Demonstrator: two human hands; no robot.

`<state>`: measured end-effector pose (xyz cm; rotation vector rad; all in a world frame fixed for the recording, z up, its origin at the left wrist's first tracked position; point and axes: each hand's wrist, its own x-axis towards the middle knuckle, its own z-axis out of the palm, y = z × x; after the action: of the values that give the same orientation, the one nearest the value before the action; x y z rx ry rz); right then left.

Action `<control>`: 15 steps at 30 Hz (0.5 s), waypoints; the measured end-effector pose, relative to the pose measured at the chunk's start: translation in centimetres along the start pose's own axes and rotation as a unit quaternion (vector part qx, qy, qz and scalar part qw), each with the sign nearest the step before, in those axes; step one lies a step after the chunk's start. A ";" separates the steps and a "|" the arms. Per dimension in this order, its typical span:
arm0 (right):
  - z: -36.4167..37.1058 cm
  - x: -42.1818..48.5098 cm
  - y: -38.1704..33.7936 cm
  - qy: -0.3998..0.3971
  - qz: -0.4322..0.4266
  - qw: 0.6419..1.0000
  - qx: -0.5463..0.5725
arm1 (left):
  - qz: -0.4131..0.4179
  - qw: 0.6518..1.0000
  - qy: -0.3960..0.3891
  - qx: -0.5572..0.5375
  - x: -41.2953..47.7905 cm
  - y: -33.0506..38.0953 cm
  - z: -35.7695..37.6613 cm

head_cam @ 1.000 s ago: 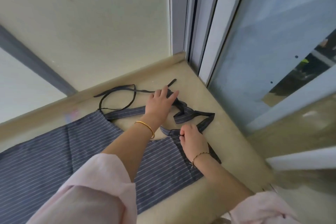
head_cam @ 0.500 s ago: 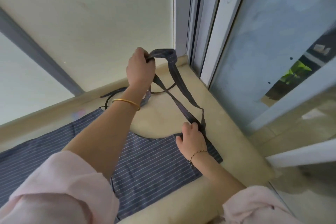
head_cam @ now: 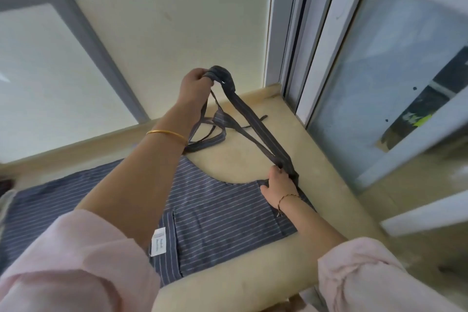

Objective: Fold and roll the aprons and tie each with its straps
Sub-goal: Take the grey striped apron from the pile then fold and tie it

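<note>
With the apron (head_cam: 215,213) flat on the table (head_cam: 240,284) at 6 o'clock, my left hand (head_cam: 196,88) clenches its fingers (head_cam: 202,76) round the strap (head_cam: 255,124) loop up at 12 and my right hand (head_cam: 279,189) pinches its base at 3, so I should draw it taut, untwisted, before folding.

Pale pink rolled sleeves (head_cam: 76,261); plain gold bangle (head_cam: 167,133), left wrist; thin beaded bracelet (head_cam: 287,197), right wrist
</note>
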<state>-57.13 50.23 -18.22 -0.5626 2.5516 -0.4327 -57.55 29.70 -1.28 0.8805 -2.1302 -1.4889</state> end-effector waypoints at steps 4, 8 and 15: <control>-2.2 -1.8 -1.6 0.048 -0.051 0.997 0.015 | 0.012 0.999 -0.039 0.015 -0.5 0.1 0.5; -6.4 -3.4 -5.9 0.343 -0.084 0.920 0.170 | 0.002 0.997 -0.073 -0.010 -1.4 0.0 0.4; -8.6 -0.6 -8.2 0.167 -0.115 0.976 0.081 | -0.040 0.986 -0.125 -0.101 -3.1 -1.0 -2.0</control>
<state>-58.58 45.07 -7.58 -0.7848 2.7374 -0.8756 -53.76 30.17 -1.42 0.7475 -2.0839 -1.9045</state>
